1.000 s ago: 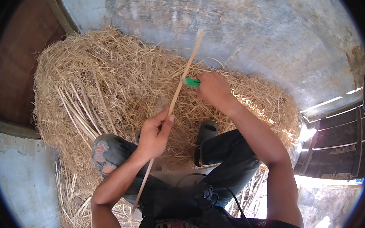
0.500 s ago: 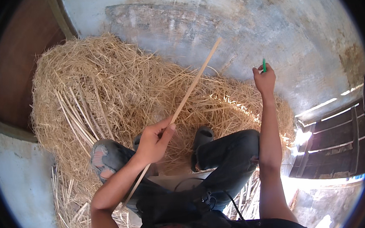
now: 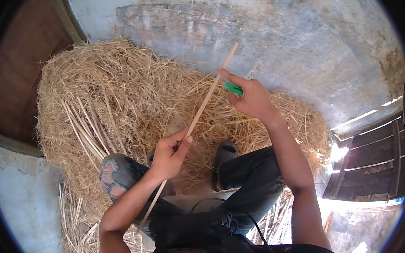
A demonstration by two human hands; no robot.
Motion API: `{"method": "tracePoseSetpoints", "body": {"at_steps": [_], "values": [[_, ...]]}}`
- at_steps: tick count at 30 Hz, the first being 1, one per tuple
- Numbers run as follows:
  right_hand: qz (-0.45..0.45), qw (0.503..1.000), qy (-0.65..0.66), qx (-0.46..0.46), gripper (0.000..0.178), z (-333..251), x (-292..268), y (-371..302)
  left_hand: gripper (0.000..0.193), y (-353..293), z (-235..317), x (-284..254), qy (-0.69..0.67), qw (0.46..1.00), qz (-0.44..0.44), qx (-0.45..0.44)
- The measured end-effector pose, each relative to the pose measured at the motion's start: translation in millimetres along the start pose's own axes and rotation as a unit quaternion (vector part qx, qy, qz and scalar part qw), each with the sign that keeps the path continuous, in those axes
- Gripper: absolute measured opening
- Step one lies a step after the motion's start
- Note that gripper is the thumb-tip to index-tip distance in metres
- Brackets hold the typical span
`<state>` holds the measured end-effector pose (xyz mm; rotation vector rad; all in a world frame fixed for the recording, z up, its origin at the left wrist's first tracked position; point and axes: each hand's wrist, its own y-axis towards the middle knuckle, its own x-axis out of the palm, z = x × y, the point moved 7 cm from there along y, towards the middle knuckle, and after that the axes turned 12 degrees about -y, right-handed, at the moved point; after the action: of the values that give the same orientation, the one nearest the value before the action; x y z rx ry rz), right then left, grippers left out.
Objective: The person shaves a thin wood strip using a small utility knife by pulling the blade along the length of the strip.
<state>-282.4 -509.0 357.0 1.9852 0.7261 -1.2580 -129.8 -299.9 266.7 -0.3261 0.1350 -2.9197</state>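
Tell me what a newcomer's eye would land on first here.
Probably the bright green tool in the right hand, beside the long pale strip that the left hand grips near its middle. Next, the big straw heap spread out in front of the grey-blue wall.

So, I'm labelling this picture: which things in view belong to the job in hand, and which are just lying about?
In use:
- long pale strip, held in the left hand
- green knife, in the right hand, close to the strip

Lying about:
- straw, heaped in front
- loose sticks on it, untouched, perhaps spares
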Motion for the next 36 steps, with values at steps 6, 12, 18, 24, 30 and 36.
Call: {"method": "tracePoseSetpoints", "body": {"at_steps": [6,12,18,24,30,36], "values": [[-0.067,0.996,0.005,-0.058,0.075,-38,23,-6,0.042,2,9,-5,-0.059,0.998,0.016,-0.007],[-0.076,0.986,0.016,-0.149,0.081,-72,28,-11,0.043,7,13,-9,-0.159,0.986,-0.005,-0.041],[0.024,0.99,0.093,-0.102,0.047,-67,33,-12,0.045,8,16,-10,-0.12,0.992,0.023,0.007],[-0.072,0.993,-0.092,0.002,0.013,-69,66,-13,0.046,7,11,-12,-0.072,0.995,0.066,0.035],[-0.097,0.986,-0.127,0.053,0.013,-44,73,0,0.045,5,7,-11,-0.051,0.996,0.066,0.015],[-0.132,0.984,-0.122,0.019,0.014,-57,83,-14,0.045,0,5,-14,-0.05,0.996,0.07,0.003]]}}
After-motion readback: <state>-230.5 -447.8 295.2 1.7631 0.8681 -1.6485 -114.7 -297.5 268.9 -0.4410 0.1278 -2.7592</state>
